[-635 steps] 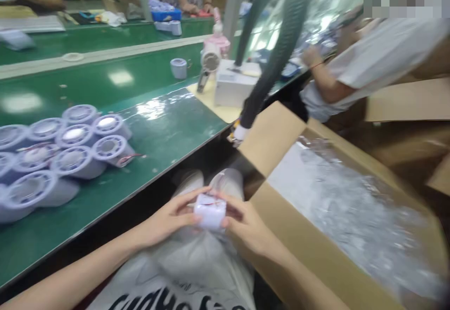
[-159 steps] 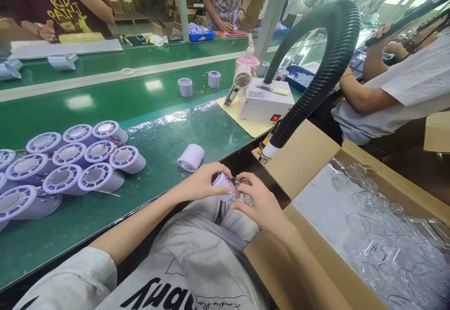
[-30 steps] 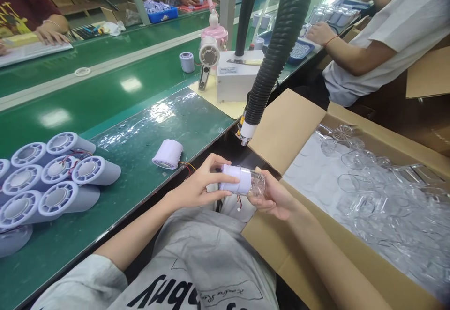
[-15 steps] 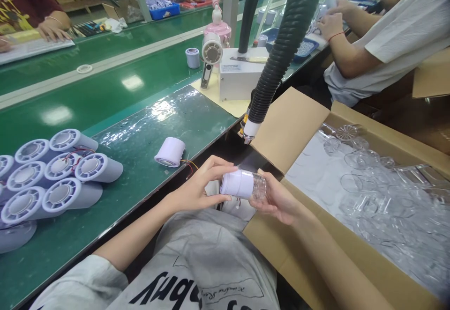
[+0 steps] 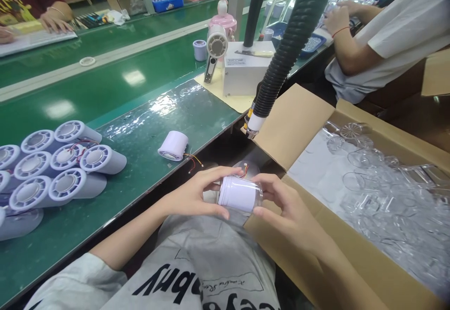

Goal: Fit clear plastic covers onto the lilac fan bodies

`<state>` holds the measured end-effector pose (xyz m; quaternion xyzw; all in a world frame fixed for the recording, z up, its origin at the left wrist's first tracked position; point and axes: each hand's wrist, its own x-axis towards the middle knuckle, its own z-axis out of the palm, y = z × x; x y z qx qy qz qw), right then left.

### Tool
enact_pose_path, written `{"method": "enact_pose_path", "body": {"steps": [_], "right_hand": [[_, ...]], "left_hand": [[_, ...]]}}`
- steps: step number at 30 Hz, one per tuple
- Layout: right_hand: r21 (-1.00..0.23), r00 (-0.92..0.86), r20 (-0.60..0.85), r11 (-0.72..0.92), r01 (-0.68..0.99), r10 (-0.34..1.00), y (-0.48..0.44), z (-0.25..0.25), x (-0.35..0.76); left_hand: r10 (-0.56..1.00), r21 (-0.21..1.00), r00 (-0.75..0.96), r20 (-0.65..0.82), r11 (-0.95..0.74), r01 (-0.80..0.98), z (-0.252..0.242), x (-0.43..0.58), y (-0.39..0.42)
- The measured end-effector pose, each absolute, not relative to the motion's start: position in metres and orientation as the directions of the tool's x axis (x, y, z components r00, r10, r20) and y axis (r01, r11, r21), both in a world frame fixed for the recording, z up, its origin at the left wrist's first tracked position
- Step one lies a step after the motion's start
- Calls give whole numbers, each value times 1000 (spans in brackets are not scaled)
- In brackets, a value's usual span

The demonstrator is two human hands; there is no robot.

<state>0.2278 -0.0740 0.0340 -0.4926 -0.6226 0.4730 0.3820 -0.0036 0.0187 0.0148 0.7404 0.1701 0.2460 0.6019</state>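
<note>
In front of my body I hold a pale lavender plastic cylinder (image 5: 238,194) lying sideways, with a clear plastic cup (image 5: 259,193) fitted around its right end. My left hand (image 5: 197,192) grips the ridged left end, thumb below and fingers above. From the right, my right hand (image 5: 286,207) pinches the clear cup between thumb and fingers. Thin coloured wires with a small white connector (image 5: 245,167) stick up behind the cylinder. A similar lavender cylinder (image 5: 174,145) lies alone on the green bench, its wires trailing over the edge.
Several lavender cylinders (image 5: 66,183) are grouped at the left of the bench (image 5: 116,193). An open cardboard box (image 5: 305,127) of clear cups (image 5: 383,197) stands at my right. A black ribbed hose (image 5: 281,57) hangs ahead, near a white metal box (image 5: 246,73). A co-worker (image 5: 383,43) sits at the right.
The clear cup now covers more of the cylinder, and its patterned end no longer shows. My right hand has turned, its fingers now over the top. The wires have come into view above.
</note>
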Motion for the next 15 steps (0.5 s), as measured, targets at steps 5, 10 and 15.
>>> {"method": "enact_pose_path", "body": {"steps": [5, 10, 15], "right_hand": [[-948, -233, 56, 125, 294, 971, -79, 34, 228], [-985, -218, -115, -82, 155, 969, -80, 32, 227], [-956, -247, -285, -292, 8, 926, -77, 29, 225]], "left_hand": [[527, 960, 832, 176, -279, -27, 21, -5, 16], [491, 939, 845, 215, -341, -41, 22, -5, 16], [470, 917, 850, 237, -398, -36, 21, -6, 16]]}}
